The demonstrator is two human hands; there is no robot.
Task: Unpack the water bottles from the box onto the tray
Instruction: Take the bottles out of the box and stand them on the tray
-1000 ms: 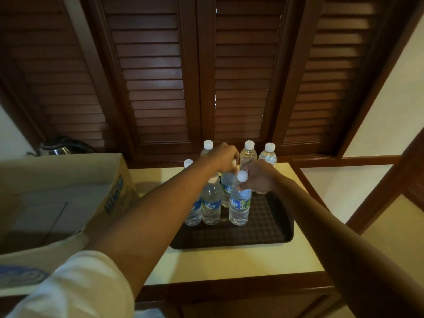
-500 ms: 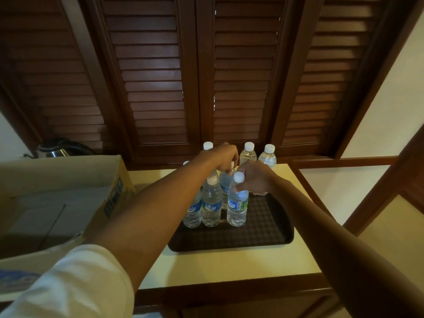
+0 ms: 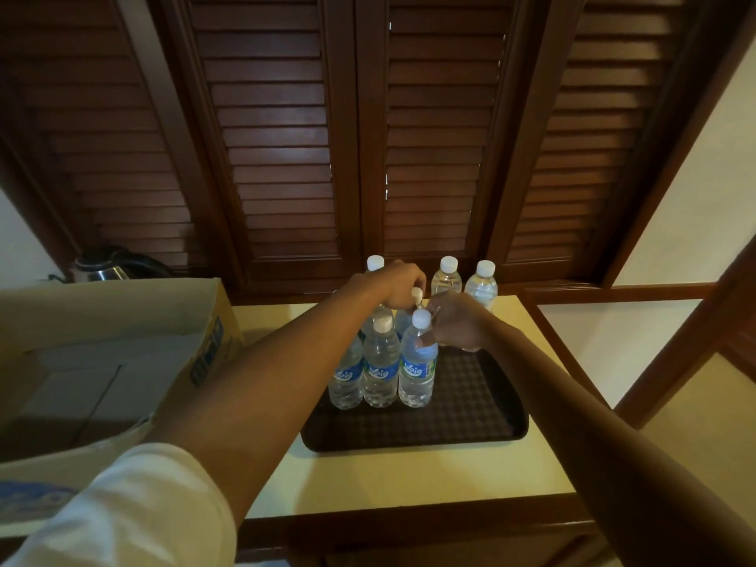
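Dark louvred shutters (image 3: pixel 286 137) backed a cream counter (image 3: pixel 409 480). Both arms reached far over the tray (image 3: pixel 470 419). Left hand (image 3: pixel 392 286) curled over a bottle cap (image 3: pixel 416 294); right hand (image 3: pixel 458 321) pinched the front-right bottle (image 3: pixel 416 370) neck. Box (image 3: pixel 102 341) sat left.

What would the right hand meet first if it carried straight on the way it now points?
The right hand points left across the tray, thumb already on the front-right bottle. Straight on it would push into that bottle, then probably the middle front bottle beside it. Depth is hard to judge here.
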